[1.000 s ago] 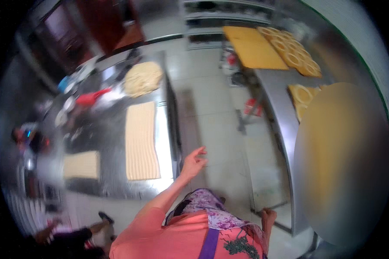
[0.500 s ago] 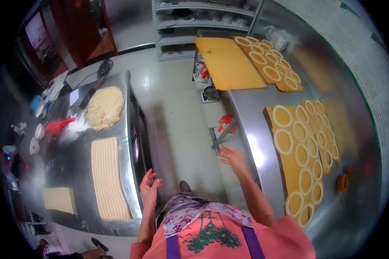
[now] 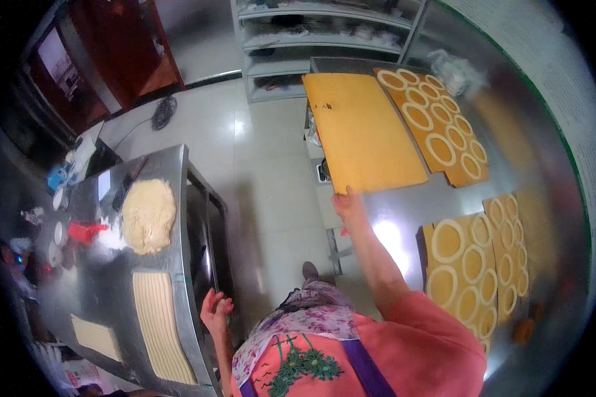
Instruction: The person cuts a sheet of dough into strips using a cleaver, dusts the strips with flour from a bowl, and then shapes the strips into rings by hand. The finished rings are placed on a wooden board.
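Observation:
My right hand [image 3: 348, 206] reaches forward to the near left corner of a flat yellow board [image 3: 367, 132], its fingers closed on the edge there. The board lies on the metal table on the right, overhanging that table's aisle side, and no dough rings are on it. My left hand [image 3: 216, 312] is low beside the right edge of the left table, holding nothing, its fingers loosely bent and apart. Just right of the yellow board is another board carrying several pale dough rings [image 3: 442, 149]. Nearer to me, more boards hold dough rings [image 3: 473, 263].
On the left metal table [image 3: 106, 264] are a dough mound [image 3: 148, 215], a long set of dough strips [image 3: 160, 324], a shorter set [image 3: 97, 336] and a red item [image 3: 86, 231] beside flour. A brown ring-shaped object [image 3: 524, 330] sits at right. Shelves [image 3: 324, 43] stand at the back.
I have stepped toward the back. My right hand has gone from free air over the aisle to the yellow board's corner and closed on it. My left hand stays empty beside the left table.

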Tool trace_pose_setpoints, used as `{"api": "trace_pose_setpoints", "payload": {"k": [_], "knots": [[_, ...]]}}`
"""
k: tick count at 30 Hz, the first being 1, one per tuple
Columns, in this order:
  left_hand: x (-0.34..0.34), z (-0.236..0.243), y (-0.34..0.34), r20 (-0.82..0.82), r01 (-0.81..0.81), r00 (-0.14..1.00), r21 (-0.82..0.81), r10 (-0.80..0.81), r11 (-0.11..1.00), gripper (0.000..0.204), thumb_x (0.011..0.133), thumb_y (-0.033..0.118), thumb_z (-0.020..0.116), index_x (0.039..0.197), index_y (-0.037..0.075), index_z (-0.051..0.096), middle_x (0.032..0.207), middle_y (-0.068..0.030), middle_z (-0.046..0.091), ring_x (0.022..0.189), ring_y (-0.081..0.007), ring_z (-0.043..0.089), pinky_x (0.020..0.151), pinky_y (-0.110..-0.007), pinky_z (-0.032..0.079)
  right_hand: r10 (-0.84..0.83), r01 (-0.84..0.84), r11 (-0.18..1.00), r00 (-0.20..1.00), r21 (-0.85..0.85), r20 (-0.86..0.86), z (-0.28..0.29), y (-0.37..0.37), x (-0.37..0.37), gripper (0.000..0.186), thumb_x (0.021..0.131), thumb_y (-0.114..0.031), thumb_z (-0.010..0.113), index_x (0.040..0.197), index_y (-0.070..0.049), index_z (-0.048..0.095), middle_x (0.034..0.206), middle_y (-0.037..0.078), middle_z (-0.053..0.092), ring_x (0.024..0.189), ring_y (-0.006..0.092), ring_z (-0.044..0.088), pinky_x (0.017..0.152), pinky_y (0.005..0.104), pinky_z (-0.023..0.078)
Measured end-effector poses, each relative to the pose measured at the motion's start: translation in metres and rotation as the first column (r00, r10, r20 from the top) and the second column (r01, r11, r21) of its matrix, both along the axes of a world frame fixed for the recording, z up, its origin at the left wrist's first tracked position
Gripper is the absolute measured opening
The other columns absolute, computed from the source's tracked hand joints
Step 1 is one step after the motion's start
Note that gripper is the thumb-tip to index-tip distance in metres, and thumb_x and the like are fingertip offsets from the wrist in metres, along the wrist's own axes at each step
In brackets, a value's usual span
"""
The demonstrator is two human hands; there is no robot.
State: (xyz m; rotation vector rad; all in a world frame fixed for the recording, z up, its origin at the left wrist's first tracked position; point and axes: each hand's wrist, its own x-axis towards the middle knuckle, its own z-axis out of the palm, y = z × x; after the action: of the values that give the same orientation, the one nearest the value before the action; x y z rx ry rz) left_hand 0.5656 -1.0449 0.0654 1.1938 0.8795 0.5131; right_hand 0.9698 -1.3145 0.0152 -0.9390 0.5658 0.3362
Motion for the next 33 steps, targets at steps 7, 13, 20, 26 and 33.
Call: {"api": "trace_pose_setpoints", "payload": {"k": [7, 13, 20, 26, 33], "knots": [[0.112, 0.008, -0.030, 0.041, 0.078, 0.996, -0.006, -0.077, 0.997, 0.048, 0.087, 0.003, 0.067, 0.132, -0.001, 0.052, 0.110, -0.0140, 0.065, 0.086, -0.0251, 0.069, 0.070, -0.035, 0.060, -0.133, 0.160, 0.936, 0.985, 0.312, -0.107, -0.057, 0.007, 0.049, 0.020, 0.091, -0.008, 0.063, 0.110, -0.007, 0.056, 0.100, 0.008, 0.062, 0.087, 0.0227, 0.064, 0.068, 0.0308, 0.058], [0.225, 0.028, -0.066, -0.052, 0.441, 0.895, -0.046, -0.443, 0.896, 0.050, 0.088, 0.007, 0.066, 0.135, -0.001, 0.050, 0.116, -0.0143, 0.062, 0.097, -0.0227, 0.064, 0.081, -0.034, 0.056, -0.044, 0.061, 0.940, 0.997, 0.337, -0.057, -0.034, -0.024, -0.003, 0.026, 0.090, -0.004, 0.064, 0.114, -0.002, 0.053, 0.110, 0.011, 0.060, 0.096, 0.0245, 0.061, 0.088, 0.0407, 0.056], [0.366, -0.007, -0.094, 0.115, 0.726, 0.677, -0.270, -0.727, 0.632, 0.066, 0.094, 0.024, 0.063, 0.147, 0.002, 0.031, 0.136, -0.0176, 0.049, 0.118, -0.0255, 0.055, 0.097, -0.038, 0.048, -0.098, 0.167, 0.901, 0.977, 0.400, -0.187, -0.023, -0.022, -0.064, 0.019, 0.083, -0.001, 0.068, 0.100, 0.001, 0.059, 0.086, 0.008, 0.057, 0.075, 0.0201, 0.061, 0.085, 0.0410, 0.059], [0.445, -0.051, -0.103, 0.369, 0.753, 0.591, -0.570, -0.717, 0.328, 0.049, 0.096, 0.029, 0.060, 0.135, 0.004, 0.047, 0.130, -0.0115, 0.057, 0.117, -0.0236, 0.057, 0.098, -0.039, 0.049, -0.116, 0.137, 0.931, 0.990, 0.339, -0.080, -0.024, -0.025, -0.105, 0.019, 0.085, -0.001, 0.068, 0.102, 0.001, 0.059, 0.085, 0.004, 0.060, 0.078, 0.0181, 0.064, 0.087, 0.0390, 0.059], [0.455, -0.122, -0.087, 0.195, 0.795, 0.452, -0.531, -0.871, 0.294, 0.039, 0.092, 0.015, 0.064, 0.127, 0.003, 0.054, 0.122, -0.0107, 0.062, 0.109, -0.0235, 0.062, 0.091, -0.040, 0.053, -0.061, 0.111, 0.960, 0.979, 0.258, -0.192, -0.009, -0.029, -0.172, 0.016, 0.089, -0.006, 0.063, 0.103, 0.000, 0.059, 0.091, 0.010, 0.066, 0.085, 0.0219, 0.068, 0.078, 0.0384, 0.059]]}}
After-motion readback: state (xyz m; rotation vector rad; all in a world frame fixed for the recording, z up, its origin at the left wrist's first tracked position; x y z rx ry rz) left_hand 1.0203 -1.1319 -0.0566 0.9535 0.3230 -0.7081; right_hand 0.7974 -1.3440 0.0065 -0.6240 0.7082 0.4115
